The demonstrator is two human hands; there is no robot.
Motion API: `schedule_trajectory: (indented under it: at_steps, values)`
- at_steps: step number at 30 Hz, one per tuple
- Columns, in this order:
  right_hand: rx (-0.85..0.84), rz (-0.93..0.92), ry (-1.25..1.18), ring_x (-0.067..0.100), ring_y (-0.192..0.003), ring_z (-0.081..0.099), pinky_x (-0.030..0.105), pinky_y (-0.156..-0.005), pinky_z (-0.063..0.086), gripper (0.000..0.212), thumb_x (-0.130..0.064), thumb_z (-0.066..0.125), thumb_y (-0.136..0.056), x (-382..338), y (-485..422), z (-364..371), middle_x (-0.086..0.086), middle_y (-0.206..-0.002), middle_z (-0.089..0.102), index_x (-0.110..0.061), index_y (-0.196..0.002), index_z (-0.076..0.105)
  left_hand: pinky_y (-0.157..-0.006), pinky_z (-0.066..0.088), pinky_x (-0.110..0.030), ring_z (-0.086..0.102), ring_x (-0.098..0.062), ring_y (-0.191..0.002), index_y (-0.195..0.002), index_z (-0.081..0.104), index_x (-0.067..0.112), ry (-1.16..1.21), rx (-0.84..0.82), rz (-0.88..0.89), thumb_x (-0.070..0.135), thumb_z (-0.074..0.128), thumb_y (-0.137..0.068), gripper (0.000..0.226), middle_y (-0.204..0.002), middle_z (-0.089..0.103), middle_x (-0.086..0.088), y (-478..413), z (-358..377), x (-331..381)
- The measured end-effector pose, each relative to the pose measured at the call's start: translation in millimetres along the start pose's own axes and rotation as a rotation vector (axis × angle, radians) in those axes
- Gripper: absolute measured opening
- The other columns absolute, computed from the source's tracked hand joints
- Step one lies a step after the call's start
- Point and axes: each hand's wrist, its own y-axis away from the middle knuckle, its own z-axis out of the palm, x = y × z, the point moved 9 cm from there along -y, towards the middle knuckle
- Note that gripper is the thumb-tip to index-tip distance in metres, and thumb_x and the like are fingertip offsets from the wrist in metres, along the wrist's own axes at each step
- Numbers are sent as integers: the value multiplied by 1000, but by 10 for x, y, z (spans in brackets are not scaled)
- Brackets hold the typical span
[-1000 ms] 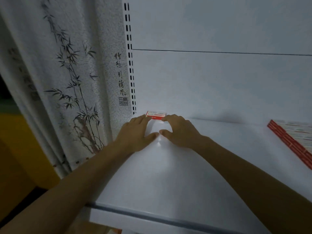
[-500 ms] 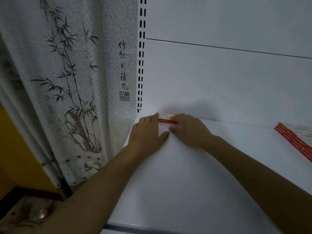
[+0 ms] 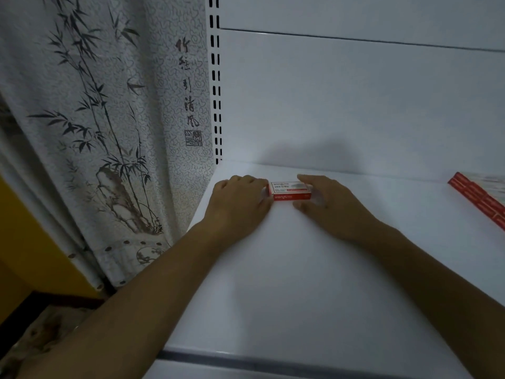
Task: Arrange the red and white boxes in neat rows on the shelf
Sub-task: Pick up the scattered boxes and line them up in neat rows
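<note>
Red along its sides and white on its printed top, a small staple box (image 3: 290, 190) is held flat near the white shelf's (image 3: 300, 283) back left corner, its ends gripped by the curled fingers of the left hand (image 3: 240, 199) and the right hand (image 3: 328, 203). A row of red and white boxes (image 3: 481, 198) is seen at the shelf's right edge.

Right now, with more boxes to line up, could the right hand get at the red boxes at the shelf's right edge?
Probably yes: only bare shelf shows between the right hand and the red boxes. It now grips the small box, so it would have to let go first.
</note>
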Motion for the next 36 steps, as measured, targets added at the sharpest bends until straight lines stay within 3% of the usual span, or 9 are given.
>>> schedule_trajectory:
  at_steps: [3,9,14,18,22,26,30,33,36]
  values:
    - [-3,-10,10,18,-122,47,35,-105,34,45,-32,58,-89,6,-14,-1,-3,-132,53,-21,-131,49,-76,33,-33,50,-26,-105,-112,53,21,24,-44,38,38,38,-95,28,-116,58,0,-10,40,30]
    - [32,-5,18,20,-115,51,39,-100,38,45,-31,59,-88,33,-16,11,4,-123,55,-15,-130,51,-92,41,-38,45,-25,-116,-136,44,21,75,-133,38,39,42,-95,44,-132,52,-1,11,99,88]
    - [54,1,22,22,-107,53,43,-95,40,39,-34,61,-85,1,14,-20,4,-113,56,-21,-121,54,-85,47,-39,57,-24,-106,-128,50,21,231,-74,-136,39,51,-90,42,-113,65,2,71,-15,57]
    - [98,-35,109,20,-100,56,36,-89,41,40,-37,62,-83,-86,101,-96,0,-110,61,-22,-119,53,-79,50,-39,61,-17,-95,-103,67,28,244,13,-218,41,54,-88,23,-95,70,7,125,-135,33]
    - [179,-62,34,18,-98,59,37,-88,46,44,-28,67,-82,-142,144,-333,4,-114,58,-18,-122,52,-80,52,-34,65,-5,-88,-116,63,35,360,0,-127,39,58,-88,29,-103,70,14,107,-215,200]
    - [265,-76,-18,14,-100,58,25,-85,47,50,-23,66,-84,-211,150,-844,6,-119,54,-16,-129,48,-83,54,-31,66,0,-83,-126,57,31,518,91,40,31,60,-89,37,-114,61,23,21,-593,544]
    - [357,-140,-24,15,-95,60,21,-78,50,44,-21,70,-80,-174,393,-1504,8,-113,60,-12,-120,54,-85,52,-21,65,1,-90,-129,54,26,755,202,57,24,61,-90,39,-120,61,17,-28,-897,1056]
    - [389,-168,-25,10,-90,59,8,-72,46,40,-19,71,-80,16,712,-1954,6,-114,65,-10,-115,56,-81,50,-11,63,-1,-92,-131,52,27,785,226,87,26,59,-90,41,-123,60,15,-45,-951,1634]
    - [419,-121,-65,7,-87,58,0,-67,44,40,-16,71,-79,377,1089,-2336,6,-116,65,-7,-116,56,-79,49,-13,58,-6,-95,-136,44,25,791,211,91,26,60,-89,50,-126,55,14,-118,-879,2214]
